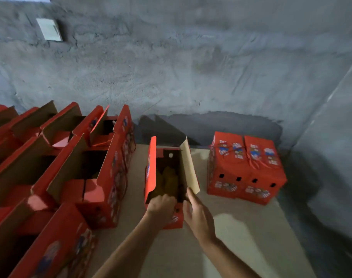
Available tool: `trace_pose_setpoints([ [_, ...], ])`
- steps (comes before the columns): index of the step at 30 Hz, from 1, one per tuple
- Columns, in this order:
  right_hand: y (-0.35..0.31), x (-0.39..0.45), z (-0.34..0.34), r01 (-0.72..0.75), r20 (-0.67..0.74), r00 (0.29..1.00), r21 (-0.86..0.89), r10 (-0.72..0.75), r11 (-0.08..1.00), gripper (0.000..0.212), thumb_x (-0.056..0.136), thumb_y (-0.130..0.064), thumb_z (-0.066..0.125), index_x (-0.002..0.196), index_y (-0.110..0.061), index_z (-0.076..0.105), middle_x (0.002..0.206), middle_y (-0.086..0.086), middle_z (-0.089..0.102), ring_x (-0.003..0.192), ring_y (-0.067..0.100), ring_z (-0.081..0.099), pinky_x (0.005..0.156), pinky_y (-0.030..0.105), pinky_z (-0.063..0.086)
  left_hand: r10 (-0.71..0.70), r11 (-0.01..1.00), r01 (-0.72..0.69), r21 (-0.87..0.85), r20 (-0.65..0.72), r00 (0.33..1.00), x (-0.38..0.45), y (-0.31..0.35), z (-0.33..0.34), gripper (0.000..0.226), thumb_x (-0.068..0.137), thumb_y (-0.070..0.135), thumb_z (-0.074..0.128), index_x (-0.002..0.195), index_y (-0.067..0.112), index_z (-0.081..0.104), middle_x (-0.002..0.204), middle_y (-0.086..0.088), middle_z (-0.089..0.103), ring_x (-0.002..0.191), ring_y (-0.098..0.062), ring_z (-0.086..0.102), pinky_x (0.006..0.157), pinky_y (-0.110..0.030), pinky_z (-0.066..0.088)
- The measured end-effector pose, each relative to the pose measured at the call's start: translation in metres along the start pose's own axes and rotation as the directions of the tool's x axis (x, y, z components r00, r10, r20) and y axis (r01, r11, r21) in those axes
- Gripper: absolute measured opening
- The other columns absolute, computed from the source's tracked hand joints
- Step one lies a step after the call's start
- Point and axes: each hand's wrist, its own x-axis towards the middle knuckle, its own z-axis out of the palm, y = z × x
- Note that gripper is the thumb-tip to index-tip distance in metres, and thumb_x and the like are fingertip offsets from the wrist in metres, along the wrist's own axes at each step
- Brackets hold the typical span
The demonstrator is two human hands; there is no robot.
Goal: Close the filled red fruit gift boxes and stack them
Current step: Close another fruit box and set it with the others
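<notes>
Red gift box (171,215) in hand stands open straight ahead of both grips, its long axis running away from the person toward the grey wall (191,67), so the two long flaps stand up to either side of the hands. The left grip (161,205) curls over the near end wall, fingers hooked down into the box mouth where yellow fruit (169,179) shows. The right grip (197,211) is spread, fingers straight, with the tips touching the near corner of the right flap (189,167), whose pale inner face leans outward. The left flap (152,167) rises just beyond the left grip. I judge the right flap will fold first, inward and leftward. Closed boxes (247,169) lie well off to the right on the cardboard-covered surface (241,227); open boxes (86,173) crowd the left.
</notes>
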Motion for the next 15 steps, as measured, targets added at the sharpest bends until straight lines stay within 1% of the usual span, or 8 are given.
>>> trace_pose_setpoints([
  [3,0.009,-0.087,-0.031,-0.078,-0.034,0.996,0.108,0.082,0.991,0.054,0.107,-0.042,0.040,0.159,-0.028,0.035,0.150,-0.008,0.054,0.130,0.011,0.058,0.100,0.025,0.048,0.013,0.999,-0.012,-0.038,0.022,1.000,-0.062,0.060,0.015,0.028,0.105,0.033,0.047,0.124,0.020,0.063,0.126,-0.004,0.066,0.118,-0.024,0.064,0.095,-0.037,0.051],
  [5,0.014,-0.136,-0.050,-0.106,-0.046,0.992,0.180,0.116,0.978,0.058,0.102,-0.051,0.037,0.156,-0.029,0.041,0.147,-0.008,0.057,0.129,0.011,0.059,0.101,0.029,0.051,0.025,1.000,-0.024,-0.013,0.069,0.997,-0.101,0.095,0.020,0.027,0.106,0.029,0.047,0.124,0.018,0.063,0.126,-0.006,0.066,0.117,-0.026,0.065,0.094,-0.041,0.056],
  [7,0.023,-0.177,-0.066,-0.149,-0.046,0.985,0.242,0.165,0.959,0.056,0.100,-0.052,0.043,0.151,-0.029,0.049,0.141,-0.005,0.063,0.125,0.013,0.062,0.098,0.035,0.053,0.061,0.998,-0.064,0.028,0.120,0.991,-0.137,0.125,0.028,0.026,0.104,0.026,0.049,0.124,0.015,0.063,0.124,-0.008,0.067,0.114,-0.029,0.066,0.091,-0.047,0.058],
  [9,0.034,-0.213,-0.078,-0.209,-0.053,0.972,0.272,0.231,0.939,0.045,0.102,-0.041,0.055,0.145,-0.027,0.057,0.131,-0.001,0.070,0.118,0.018,0.066,0.095,0.038,0.054,0.102,0.988,-0.117,0.097,0.147,0.984,-0.171,0.156,0.035,0.024,0.103,0.027,0.051,0.119,0.013,0.063,0.117,-0.009,0.068,0.107,-0.030,0.068,0.083,-0.045,0.060],
  [11,0.044,-0.243,-0.090,-0.264,-0.047,0.954,0.335,0.296,0.905,0.035,0.099,-0.026,0.064,0.135,-0.026,0.064,0.120,0.001,0.075,0.109,0.020,0.070,0.095,0.041,0.055,0.141,0.975,-0.160,0.155,0.126,0.982,-0.200,0.185,0.046,0.023,0.104,0.024,0.049,0.118,0.012,0.062,0.116,-0.011,0.069,0.105,-0.029,0.069,0.080,-0.040,0.058],
  [13,0.057,-0.266,-0.106,-0.310,0.017,0.942,0.432,0.336,0.847,0.030,0.095,-0.012,0.067,0.121,-0.027,0.069,0.112,0.000,0.076,0.104,0.017,0.071,0.097,0.042,0.055,0.165,0.967,-0.188,0.170,0.141,0.976,-0.225,0.213,0.056,0.026,0.104,0.020,0.045,0.124,0.010,0.058,0.123,-0.013,0.066,0.114,-0.030,0.065,0.089,-0.040,0.055],
  [14,0.064,-0.274,-0.115,-0.322,0.059,0.941,0.459,0.333,0.828,0.032,0.093,-0.004,0.066,0.115,-0.026,0.070,0.109,0.000,0.076,0.103,0.016,0.071,0.098,0.041,0.055,0.167,0.968,-0.190,0.162,0.142,0.976,-0.236,0.226,0.060,0.027,0.104,0.018,0.044,0.128,0.010,0.056,0.128,-0.013,0.064,0.119,-0.030,0.063,0.093,-0.039,0.052],
  [15,0.070,-0.279,-0.125,-0.333,0.108,0.941,0.476,0.322,0.814,0.034,0.091,0.004,0.063,0.114,-0.020,0.071,0.110,0.005,0.076,0.101,0.018,0.071,0.098,0.040,0.054,0.157,0.974,-0.178,0.139,0.149,0.976,-0.246,0.239,0.062,0.029,0.104,0.016,0.045,0.131,0.010,0.054,0.133,-0.012,0.062,0.124,-0.030,0.061,0.097,-0.038,0.050],
])
